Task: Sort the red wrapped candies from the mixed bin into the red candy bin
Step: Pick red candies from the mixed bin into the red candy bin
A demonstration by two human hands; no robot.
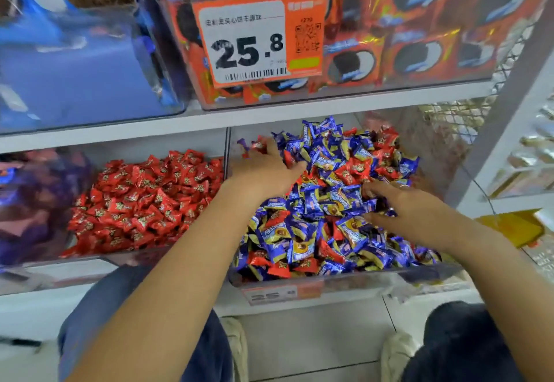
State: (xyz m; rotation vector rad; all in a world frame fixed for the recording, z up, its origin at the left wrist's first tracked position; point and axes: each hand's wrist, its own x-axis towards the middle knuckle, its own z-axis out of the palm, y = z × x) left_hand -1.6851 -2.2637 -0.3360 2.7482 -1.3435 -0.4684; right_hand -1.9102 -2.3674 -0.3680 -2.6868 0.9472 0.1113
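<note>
Sorting, read from left to right across the lower shelf:

Red candy bin (90,262): sits on the left of the shelf, heaped with red wrapped candies only; it shares a clear divider wall with the bin to its right, so the two touch side by side.

Left hand (263,172): reaches into the far left corner of the mixed bin, just beside that divider, palm down with the fingers curled into the pile. A red wrapper shows at the fingertips (blurred, so I cannot tell whether it is pinched or only touched).

Mixed bin (329,279): right of the red candy bin, filled mostly with blue wrapped candies (311,202), with red ones scattered through.

Red wrapped candies (352,172): a cluster lies in the far middle of the pile, between the two hands, to the right of the left hand and beyond the right one; more lie along the near rim, near the left forearm.

Right hand (398,208): lies flat on the right side of the pile, fingers spread wide and pointing left, holding nothing visible.

Deciding relation: the target bin lies to the left, and the left hand is far nearer to it (just across the divider), so I judge that hand better placed to carry candies over while the right one rakes.
</note>
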